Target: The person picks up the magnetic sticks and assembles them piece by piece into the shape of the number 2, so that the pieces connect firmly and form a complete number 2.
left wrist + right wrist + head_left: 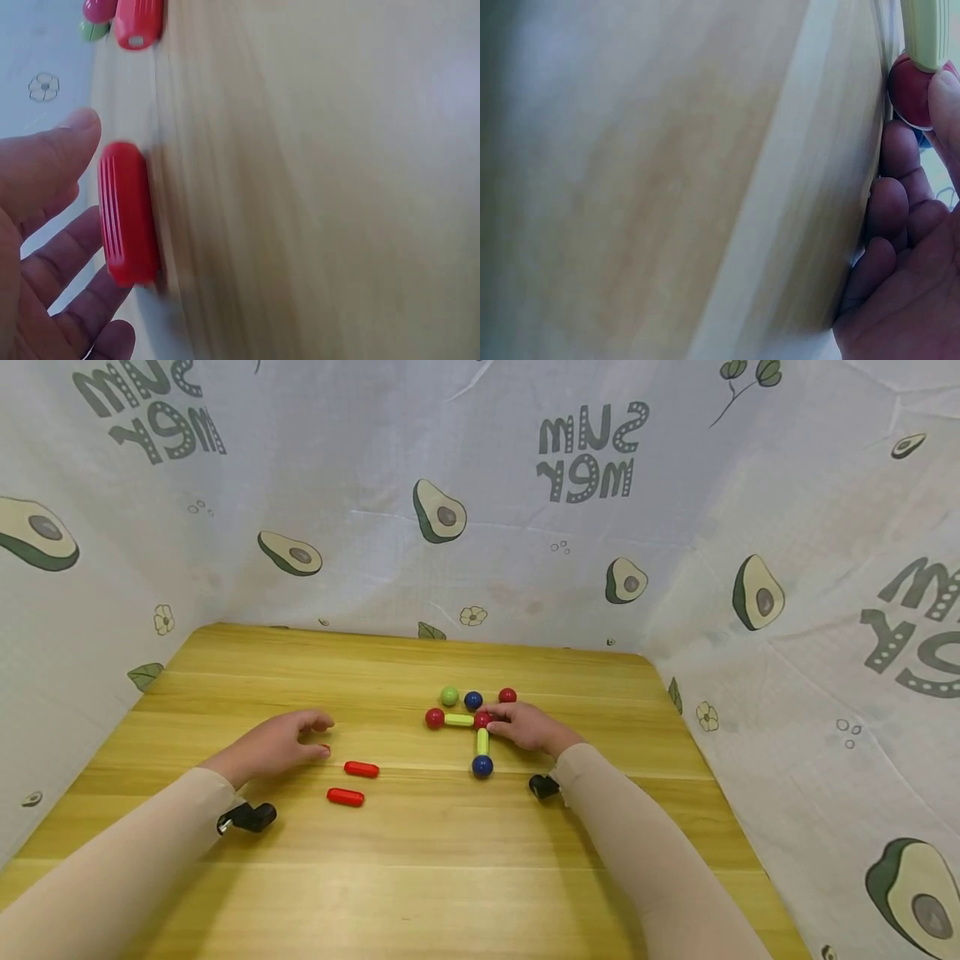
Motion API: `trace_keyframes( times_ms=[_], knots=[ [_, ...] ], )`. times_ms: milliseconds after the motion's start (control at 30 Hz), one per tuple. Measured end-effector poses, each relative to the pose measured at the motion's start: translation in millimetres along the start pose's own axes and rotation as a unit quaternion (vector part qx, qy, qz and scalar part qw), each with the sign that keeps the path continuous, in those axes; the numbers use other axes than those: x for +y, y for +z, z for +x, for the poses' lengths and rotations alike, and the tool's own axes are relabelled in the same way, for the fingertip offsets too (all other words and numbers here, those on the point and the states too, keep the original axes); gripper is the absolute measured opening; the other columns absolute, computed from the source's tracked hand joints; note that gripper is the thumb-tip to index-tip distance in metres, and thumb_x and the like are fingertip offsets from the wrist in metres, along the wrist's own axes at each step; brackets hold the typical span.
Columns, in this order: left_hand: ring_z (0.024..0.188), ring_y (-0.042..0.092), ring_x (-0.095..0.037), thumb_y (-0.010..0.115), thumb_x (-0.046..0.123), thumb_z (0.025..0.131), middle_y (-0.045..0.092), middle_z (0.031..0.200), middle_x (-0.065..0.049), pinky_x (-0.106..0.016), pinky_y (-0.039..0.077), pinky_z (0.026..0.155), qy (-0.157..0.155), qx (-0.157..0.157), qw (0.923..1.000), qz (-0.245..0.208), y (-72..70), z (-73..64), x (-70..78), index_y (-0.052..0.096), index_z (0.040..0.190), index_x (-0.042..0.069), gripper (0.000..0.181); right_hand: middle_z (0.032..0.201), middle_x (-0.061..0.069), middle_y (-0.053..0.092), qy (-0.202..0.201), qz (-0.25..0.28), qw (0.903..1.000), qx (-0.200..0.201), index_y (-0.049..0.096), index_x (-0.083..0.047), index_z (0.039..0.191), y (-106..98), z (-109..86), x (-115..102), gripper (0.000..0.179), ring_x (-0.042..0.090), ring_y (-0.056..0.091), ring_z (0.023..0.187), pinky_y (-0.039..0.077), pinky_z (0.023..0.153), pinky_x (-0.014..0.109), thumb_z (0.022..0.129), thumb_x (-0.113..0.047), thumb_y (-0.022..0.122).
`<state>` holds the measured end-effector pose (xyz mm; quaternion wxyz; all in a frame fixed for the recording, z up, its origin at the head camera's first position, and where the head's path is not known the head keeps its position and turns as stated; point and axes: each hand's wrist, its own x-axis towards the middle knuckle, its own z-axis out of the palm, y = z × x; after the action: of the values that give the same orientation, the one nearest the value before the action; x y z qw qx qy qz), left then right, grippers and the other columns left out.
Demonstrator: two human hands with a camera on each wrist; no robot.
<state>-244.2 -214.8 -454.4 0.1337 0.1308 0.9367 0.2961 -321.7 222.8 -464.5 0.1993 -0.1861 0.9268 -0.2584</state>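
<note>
Both arms are covered to the wrist by long, plain cream-beige sleeves. The left sleeve [127,864] is drawn close around the forearm, and its surface is left smooth and unpatterned. The right sleeve [645,852] is matched in colour and fit, with a slightly uneven edge seen at the cuff. At the left wrist a small black device [255,817] is worn, rounded in shape and marked by a tiny silvery detail at one end. A similar dark, rounded unit [543,787] is worn at the right wrist. The left hand [276,747] and right hand [529,729] are left bare.
</note>
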Motion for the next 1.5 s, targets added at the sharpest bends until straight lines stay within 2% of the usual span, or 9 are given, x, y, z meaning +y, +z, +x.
trace_keyframes(
  times_ms=[267,533,733,933,1167,1500],
  knots=[
    [0.127,0.06,-0.041,0.079,0.029,0.095,0.068,0.135,-0.018,-0.063,0.044,0.11,0.01,0.003,0.9999,0.008,-5.4,-12.7,-12.2,0.064,0.136,0.004,0.05,0.146,0.01,0.063,0.011,-0.003,0.9999,0.0,0.056,-0.027,0.154,-0.2,-4.3,-3.2,0.044,0.03,0.057,0.128,0.038,0.12,0.055,0.11,-0.034,0.056],
    [0.117,0.063,-0.036,0.08,0.024,0.095,0.07,0.13,-0.016,-0.059,0.049,0.104,0.0,0.003,1.0,0.006,-7.1,-21.0,-18.7,0.069,0.132,0.006,0.043,0.147,0.01,0.062,0.012,-0.003,0.9999,-0.002,0.056,-0.026,0.154,-0.4,-4.6,-5.0,0.044,0.03,0.057,0.129,0.038,0.121,0.054,0.11,-0.033,0.056],
    [0.112,0.063,-0.033,0.078,0.022,0.096,0.07,0.13,-0.017,-0.057,0.051,0.1,-0.005,0.004,1.0,0.004,-4.3,-22.5,-21.4,0.07,0.132,0.005,0.041,0.144,0.01,0.064,0.011,-0.002,0.9999,-0.003,0.057,-0.024,0.153,0.0,-5.3,-6.3,0.043,0.027,0.058,0.123,0.041,0.118,0.052,0.111,-0.031,0.055],
    [0.109,0.063,-0.03,0.076,0.021,0.097,0.071,0.128,-0.016,-0.054,0.051,0.098,-0.007,0.014,0.9999,-0.007,-1.3,-23.2,-22.8,0.071,0.132,0.005,0.038,0.146,0.01,0.063,0.011,-0.001,0.9999,0.0,0.057,-0.024,0.153,0.6,-5.5,-6.0,0.043,0.027,0.058,0.125,0.04,0.119,0.053,0.111,-0.032,0.055],
    [0.106,0.062,-0.027,0.074,0.021,0.099,0.071,0.126,-0.014,-0.052,0.051,0.097,-0.003,0.021,0.9997,-0.011,1.0,-22.8,-24.3,0.071,0.131,0.006,0.036,0.145,0.011,0.063,0.01,-0.011,0.9999,0.001,0.057,-0.024,0.153,0.8,-4.9,-6.0,0.043,0.027,0.058,0.12,0.042,0.117,0.052,0.111,-0.031,0.055],
    [0.109,0.062,-0.029,0.073,0.021,0.099,0.071,0.127,-0.016,-0.055,0.05,0.099,-0.009,0.028,0.9994,-0.017,3.1,-22.5,-25.6,0.071,0.13,0.007,0.034,0.145,0.012,0.062,0.009,-0.009,0.9999,0.003,0.057,-0.025,0.153,0.7,-5.1,-6.4,0.042,0.027,0.057,0.117,0.042,0.116,0.051,0.111,-0.031,0.055]
  ],
)
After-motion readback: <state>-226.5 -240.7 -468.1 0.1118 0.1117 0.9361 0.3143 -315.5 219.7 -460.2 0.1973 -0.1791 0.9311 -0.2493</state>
